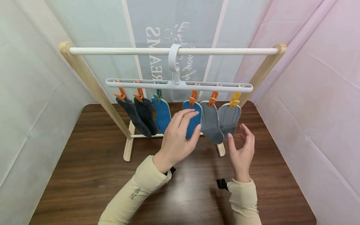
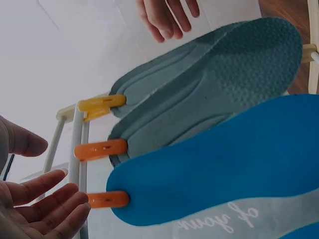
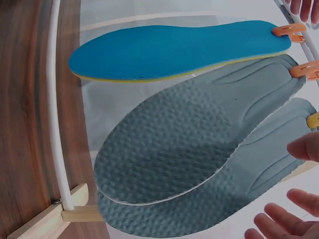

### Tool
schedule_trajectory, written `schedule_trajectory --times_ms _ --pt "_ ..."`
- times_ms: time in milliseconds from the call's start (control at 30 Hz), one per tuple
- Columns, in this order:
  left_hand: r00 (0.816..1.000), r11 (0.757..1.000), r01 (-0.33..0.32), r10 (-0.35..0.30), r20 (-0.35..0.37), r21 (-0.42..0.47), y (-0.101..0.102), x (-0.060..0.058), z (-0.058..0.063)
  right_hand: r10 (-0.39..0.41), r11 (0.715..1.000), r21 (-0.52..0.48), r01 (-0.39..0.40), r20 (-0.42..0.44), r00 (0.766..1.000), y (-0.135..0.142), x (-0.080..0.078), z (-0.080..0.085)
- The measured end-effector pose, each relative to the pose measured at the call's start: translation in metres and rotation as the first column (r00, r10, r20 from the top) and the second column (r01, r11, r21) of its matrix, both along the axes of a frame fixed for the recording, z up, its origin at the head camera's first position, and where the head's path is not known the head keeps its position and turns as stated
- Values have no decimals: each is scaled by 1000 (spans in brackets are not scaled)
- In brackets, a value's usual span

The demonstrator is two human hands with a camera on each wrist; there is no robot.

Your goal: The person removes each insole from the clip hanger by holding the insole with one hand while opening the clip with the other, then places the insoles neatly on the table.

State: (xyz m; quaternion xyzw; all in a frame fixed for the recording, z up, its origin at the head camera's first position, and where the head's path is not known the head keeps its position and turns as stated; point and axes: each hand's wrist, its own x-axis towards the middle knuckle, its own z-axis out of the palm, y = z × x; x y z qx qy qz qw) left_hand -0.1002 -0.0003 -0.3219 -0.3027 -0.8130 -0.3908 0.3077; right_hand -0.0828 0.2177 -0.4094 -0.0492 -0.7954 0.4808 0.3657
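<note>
Farthest left of the fingers leans the left wooden post point(image 1: 94, 87) of a rack, its white rail point(image 1: 121, 51) running beyond and above both hands. Next, nearer the left fingers but apart from them, a first dark insole point(image 1: 134, 118) hangs from an orange clip point(image 1: 121, 93), then a second dark insole point(image 1: 147, 115) from another orange one. Just left of the left fingers hangs a blue insole point(image 1: 162, 115) under a green clip point(image 1: 158, 93). The fingers of the left hand point(image 1: 177, 134) are apart, thumb spread from the rest, gripping nothing; directly behind them hangs another blue insole point(image 3: 174, 52) on an orange clip, and whether a fingertip touches either I cannot tell. Above these fingers is the pale hanger point(image 1: 177, 83) that carries all the clips, its hook over the rail. Between the two hands hangs a grey insole point(image 1: 212, 125) on an orange clip; beside it, nearest the right fingers, a second grey insole point(image 1: 230, 118) hangs from a yellow clip point(image 1: 234, 99). The fingers of the right hand point(image 1: 242, 153) are likewise apart, holding nothing, and contact is unclear. The brown counter point(image 1: 90, 175) lies below both sets of fingers; the right wooden post point(image 1: 264, 75) rises beyond the right ones.
</note>
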Motion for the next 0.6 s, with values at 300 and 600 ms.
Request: schedule_trajectory --times_ms 300,600 --pt "1000 999 30 -30 4 -15 3 -4 4 50 998 -41 -47 88 995 5 -10 -1" --pt "995 996 93 -93 31 0 8 -5 12 94 992 -104 -76 181 979 -5 -9 21"
